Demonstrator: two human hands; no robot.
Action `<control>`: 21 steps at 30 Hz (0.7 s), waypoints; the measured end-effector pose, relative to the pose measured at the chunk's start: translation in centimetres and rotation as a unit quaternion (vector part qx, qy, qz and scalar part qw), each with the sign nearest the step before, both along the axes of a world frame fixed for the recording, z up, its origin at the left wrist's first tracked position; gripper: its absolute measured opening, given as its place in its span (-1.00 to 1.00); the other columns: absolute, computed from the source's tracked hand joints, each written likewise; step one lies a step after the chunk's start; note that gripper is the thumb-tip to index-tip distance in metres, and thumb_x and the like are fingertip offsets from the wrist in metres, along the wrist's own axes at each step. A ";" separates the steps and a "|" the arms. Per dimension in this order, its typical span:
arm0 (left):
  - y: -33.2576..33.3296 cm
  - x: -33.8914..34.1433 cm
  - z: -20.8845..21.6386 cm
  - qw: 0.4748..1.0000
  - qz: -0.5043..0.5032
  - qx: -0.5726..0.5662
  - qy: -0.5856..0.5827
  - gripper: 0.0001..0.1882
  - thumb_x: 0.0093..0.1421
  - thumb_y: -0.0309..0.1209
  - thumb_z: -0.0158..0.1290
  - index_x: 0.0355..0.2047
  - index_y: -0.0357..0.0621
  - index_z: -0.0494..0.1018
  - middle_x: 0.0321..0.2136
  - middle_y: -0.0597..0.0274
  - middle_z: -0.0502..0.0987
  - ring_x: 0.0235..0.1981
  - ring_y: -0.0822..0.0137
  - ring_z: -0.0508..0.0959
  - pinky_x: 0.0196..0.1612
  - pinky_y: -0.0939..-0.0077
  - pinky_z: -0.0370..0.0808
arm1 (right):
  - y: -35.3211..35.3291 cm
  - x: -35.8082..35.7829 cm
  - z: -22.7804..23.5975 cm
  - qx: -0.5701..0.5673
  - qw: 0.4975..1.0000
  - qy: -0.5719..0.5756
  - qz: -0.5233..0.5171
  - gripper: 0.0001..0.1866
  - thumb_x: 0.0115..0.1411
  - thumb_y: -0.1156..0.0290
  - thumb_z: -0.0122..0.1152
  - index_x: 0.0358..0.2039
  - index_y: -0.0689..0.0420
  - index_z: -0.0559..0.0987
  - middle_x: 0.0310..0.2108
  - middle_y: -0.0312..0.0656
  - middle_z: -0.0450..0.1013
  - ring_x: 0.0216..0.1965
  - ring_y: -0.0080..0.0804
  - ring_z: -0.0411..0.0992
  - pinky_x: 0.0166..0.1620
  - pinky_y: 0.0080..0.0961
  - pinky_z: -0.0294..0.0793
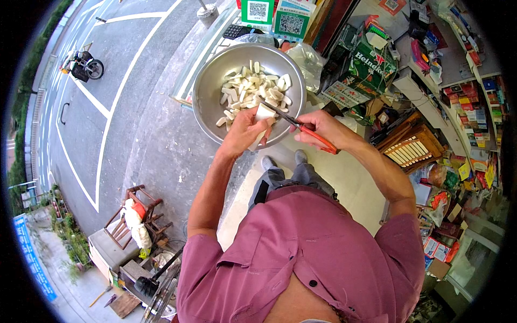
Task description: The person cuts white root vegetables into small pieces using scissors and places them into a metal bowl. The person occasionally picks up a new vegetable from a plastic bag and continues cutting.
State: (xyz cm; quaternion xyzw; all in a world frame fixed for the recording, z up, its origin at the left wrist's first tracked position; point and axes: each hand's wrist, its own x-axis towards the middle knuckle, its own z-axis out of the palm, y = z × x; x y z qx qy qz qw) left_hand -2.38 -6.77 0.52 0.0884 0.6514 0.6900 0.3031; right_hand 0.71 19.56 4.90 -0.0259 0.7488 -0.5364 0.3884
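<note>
Over the near side of a large steel bowl, my left hand grips a pale white slab of food whose exact kind I cannot make out. My right hand is closed round the red handles of a pair of scissors. The dark blades reach left to the slab's upper end, one of them passing across it. Inside the bowl lies a heap of small white cut pieces. The bowl rests at the corner of a glass-topped counter.
Behind the bowl stand payment-code signs and a black calculator. A clear plastic bag and a green carton are on the right, before crowded shelves. Wooden stools stand at lower left; a motorcycle is parked outside.
</note>
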 end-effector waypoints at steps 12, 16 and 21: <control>0.0 -0.5 -0.5 0.999 -0.014 -0.036 0.011 -0.84 0.29 -0.44 0.17 -0.25 -0.34 0.57 -0.57 0.35 0.54 -0.57 0.54 0.51 -0.48 0.54 0.47 | 0.4 0.8 -1.2 -0.052 0.999 0.016 -0.009 -0.81 0.33 0.36 0.34 -0.18 0.22 0.65 -0.61 -0.40 0.42 -0.64 -0.72 0.36 -0.55 -0.60 0.30; 0.4 -0.7 -0.2 0.999 -0.016 -0.048 0.009 -0.87 0.26 -0.46 0.14 -0.31 -0.31 0.57 -0.54 0.32 0.56 -0.58 0.52 0.51 -0.53 0.56 0.43 | 0.2 1.4 -3.6 -0.013 0.970 0.242 0.010 -0.78 0.29 0.35 0.37 -0.14 0.20 0.66 -0.60 -0.43 0.42 -0.61 -0.71 0.36 -0.52 -0.55 0.31; 0.5 -0.7 -0.5 0.998 -0.026 -0.056 0.011 -0.86 0.27 -0.45 0.19 -0.31 -0.32 0.57 -0.56 0.35 0.56 -0.57 0.55 0.50 -0.48 0.54 0.45 | -0.4 1.1 -3.7 0.106 0.946 0.306 0.031 -0.70 0.23 0.35 0.41 -0.05 0.18 0.66 -0.59 -0.32 0.44 -0.56 -0.55 0.40 -0.44 -0.45 0.37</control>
